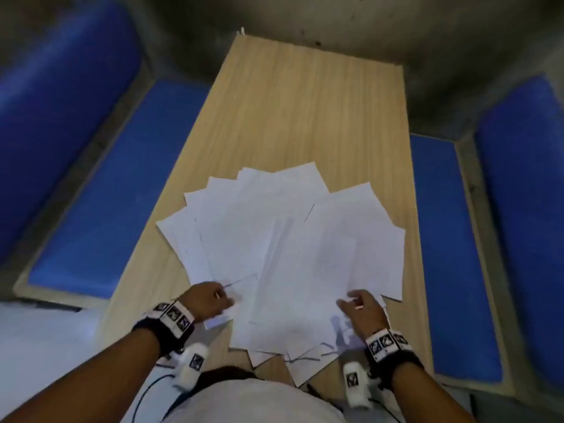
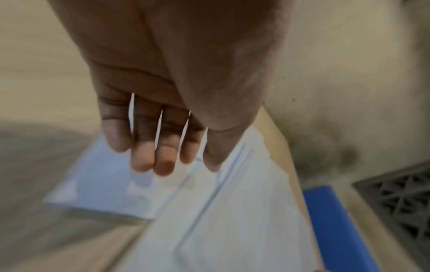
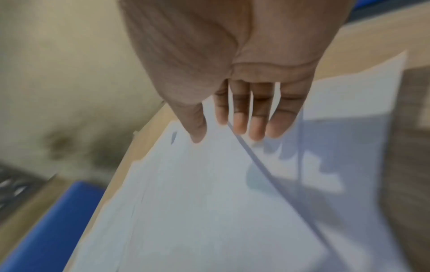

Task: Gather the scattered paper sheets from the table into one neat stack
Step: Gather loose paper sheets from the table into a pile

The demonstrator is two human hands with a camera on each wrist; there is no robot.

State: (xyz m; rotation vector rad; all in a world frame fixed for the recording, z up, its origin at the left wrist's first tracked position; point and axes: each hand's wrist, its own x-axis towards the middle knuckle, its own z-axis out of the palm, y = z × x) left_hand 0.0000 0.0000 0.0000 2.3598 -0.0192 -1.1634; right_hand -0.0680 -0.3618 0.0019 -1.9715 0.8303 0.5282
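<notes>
On wooden table [image 1: 305, 111], blank paper sheets [image 1: 290, 239], no legible writing.

Hidden, cropped and blurred parts

In the head view, the lower sheets of the paper sheets [image 1: 283, 254] are covered by the upper ones, so their number cannot be told, and the fingertips of the left hand [image 1: 207, 300] are hidden behind its back. In the left wrist view, the table [image 2: 35, 64] and the paper are smeared by motion blur, and the grating [image 2: 400, 198] is cut off by the right edge. In the right wrist view, the right hand [image 3: 232, 64] is cropped at the top, and it cannot be told if a sheet is pinched.
</notes>
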